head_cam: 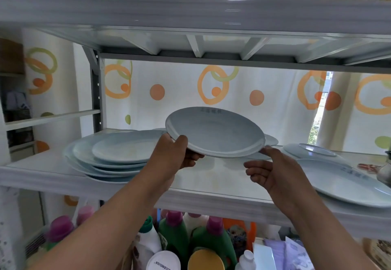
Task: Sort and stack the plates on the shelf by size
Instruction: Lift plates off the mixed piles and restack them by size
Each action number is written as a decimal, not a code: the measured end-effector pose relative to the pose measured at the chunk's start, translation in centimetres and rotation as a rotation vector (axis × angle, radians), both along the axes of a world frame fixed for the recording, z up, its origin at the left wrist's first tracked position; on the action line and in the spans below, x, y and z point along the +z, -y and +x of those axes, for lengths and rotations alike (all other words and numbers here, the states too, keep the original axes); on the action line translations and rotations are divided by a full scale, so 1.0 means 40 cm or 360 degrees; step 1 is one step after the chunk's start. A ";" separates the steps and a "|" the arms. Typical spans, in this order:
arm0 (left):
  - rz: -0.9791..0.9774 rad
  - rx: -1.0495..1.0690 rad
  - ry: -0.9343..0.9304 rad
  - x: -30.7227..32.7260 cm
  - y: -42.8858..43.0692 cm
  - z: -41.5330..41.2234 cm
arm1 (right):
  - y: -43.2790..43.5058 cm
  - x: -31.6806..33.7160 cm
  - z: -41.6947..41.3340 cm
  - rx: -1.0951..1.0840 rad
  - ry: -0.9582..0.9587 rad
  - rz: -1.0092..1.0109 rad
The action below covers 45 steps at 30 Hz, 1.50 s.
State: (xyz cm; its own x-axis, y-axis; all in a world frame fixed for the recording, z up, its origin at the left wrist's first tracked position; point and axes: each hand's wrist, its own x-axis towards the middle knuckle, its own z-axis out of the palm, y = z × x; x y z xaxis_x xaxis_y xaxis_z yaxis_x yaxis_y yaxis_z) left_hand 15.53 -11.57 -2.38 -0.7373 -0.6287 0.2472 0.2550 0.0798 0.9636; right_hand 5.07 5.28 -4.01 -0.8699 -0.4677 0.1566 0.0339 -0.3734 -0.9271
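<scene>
Just right of the stack of pale blue round ceramic plates [118, 153], a pale blue shallow plate with faint printed characters [215, 134] hangs tilted above the white shelf board [211, 176]. The left hand [173, 155] pinches its near rim, thumb on top and fingers curled beneath. The right hand [268, 170] sits further right of the stack, fingers loosely bent and apart, its top digit at the plate's far rim; whether it touches there is unclear.

The stack narrows towards the top, so the held plate probably belongs wherever it matches in width. It is worth comparing its rim against the topmost one before lowering. Supporting it from both sides, levelling it and setting it down centred should prevent sliding or chipping.
</scene>
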 end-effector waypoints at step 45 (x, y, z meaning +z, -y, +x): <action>-0.0327 0.0812 0.0738 0.015 0.391 0.269 | 0.184 -0.057 0.069 0.0250 0.0059 0.0014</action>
